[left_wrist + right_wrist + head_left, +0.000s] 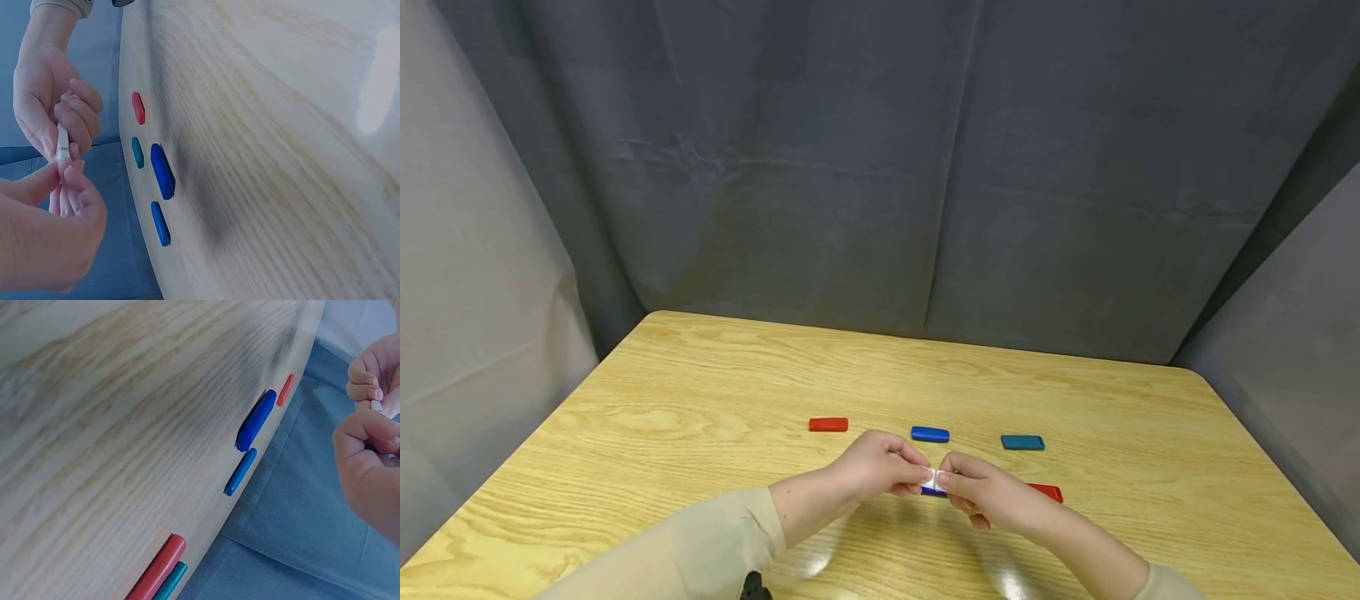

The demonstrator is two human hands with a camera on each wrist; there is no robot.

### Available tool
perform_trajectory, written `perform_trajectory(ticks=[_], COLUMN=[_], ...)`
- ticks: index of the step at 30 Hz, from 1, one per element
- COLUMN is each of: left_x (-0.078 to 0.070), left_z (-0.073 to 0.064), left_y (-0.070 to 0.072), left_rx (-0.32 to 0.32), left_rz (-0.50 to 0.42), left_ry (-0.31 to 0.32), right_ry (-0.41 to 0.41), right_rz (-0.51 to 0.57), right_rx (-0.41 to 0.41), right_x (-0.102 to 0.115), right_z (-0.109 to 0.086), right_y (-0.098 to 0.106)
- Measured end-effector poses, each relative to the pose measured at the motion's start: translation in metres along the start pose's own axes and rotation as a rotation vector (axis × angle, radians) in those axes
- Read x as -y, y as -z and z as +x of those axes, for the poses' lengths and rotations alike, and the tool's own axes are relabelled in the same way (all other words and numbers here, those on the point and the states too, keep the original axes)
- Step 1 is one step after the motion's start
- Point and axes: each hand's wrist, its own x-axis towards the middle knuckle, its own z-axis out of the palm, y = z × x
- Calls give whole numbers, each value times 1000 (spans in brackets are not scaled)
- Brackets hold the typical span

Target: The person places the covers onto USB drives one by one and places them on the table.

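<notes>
A small, flat white piece [930, 479] is held above the table between both hands; its kind cannot be told. My left hand [880, 464] pinches its left end between thumb and fingers, and my right hand [988, 490] pinches the right end. In the left wrist view the white piece [63, 140] shows edge-on as a narrow strip, with the fingertips of both hands close together on it. Below the hands, a dark blue oblong piece [162, 172] lies on the table, largely covered by the fingers in the head view.
Behind the hands lie a red piece [828, 425], a blue piece [930, 434] and a teal piece [1022, 442], spaced in a row. Another red piece [1048, 492] sits by my right wrist, partly hidden. Grey curtains [820, 183] surround the wooden table [700, 375].
</notes>
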Motion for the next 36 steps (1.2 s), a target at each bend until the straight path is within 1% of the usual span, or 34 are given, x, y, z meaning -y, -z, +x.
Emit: perform_trajectory(ticks=[5, 7, 8, 10, 11, 14, 17, 19, 22, 25, 27, 29, 33, 36], left_x=[1, 1, 1, 2, 2, 2, 2, 2, 5, 9, 11, 12, 15, 19], left_z=[0, 0, -1, -2, -3, -4, -5, -5, -4, -4, -5, -6, -9, -11], left_y=[0, 1, 1, 2, 2, 2, 2, 3, 8, 13, 16, 18, 24, 29], left_rx=[4, 10, 14, 18, 19, 5, -22, -39, -55, -59, -60, -75, -127, -158], left_rz=[17, 33, 61, 139, 195, 418, 578, 632, 638, 626, 628, 661, 770, 820], left_ry=[-9, -38, -65, -131, -169, -286, -357, -377, -375, -361, -356, -354, -357, -359], right_ry=[1, -3, -6, -17, -24, -38, -43, -30, 6, 52, 64, 61, 43, 47], right_rz=[-6, -7, -9, 1, 8, 27, 9, -43, -189, -346, -437, -520, -650, -688], right_rx=[-2, -5, -8, -20, -29, -62, -113, -157, -242, -321, -362, -396, -420, -403], right_x=[-1, -1, -1, -1, -1, -1, -1, -2, -4, -6, -6, -5, -2, -1], right_z=[1, 1, 2, 2, 3, 4, 4, 5, 5, 5, 7, 9, 17, 24], right_y=[0, -1, -1, -1, -1, -1, -1, -1, -2, -4, -6, -9, -16, -21])
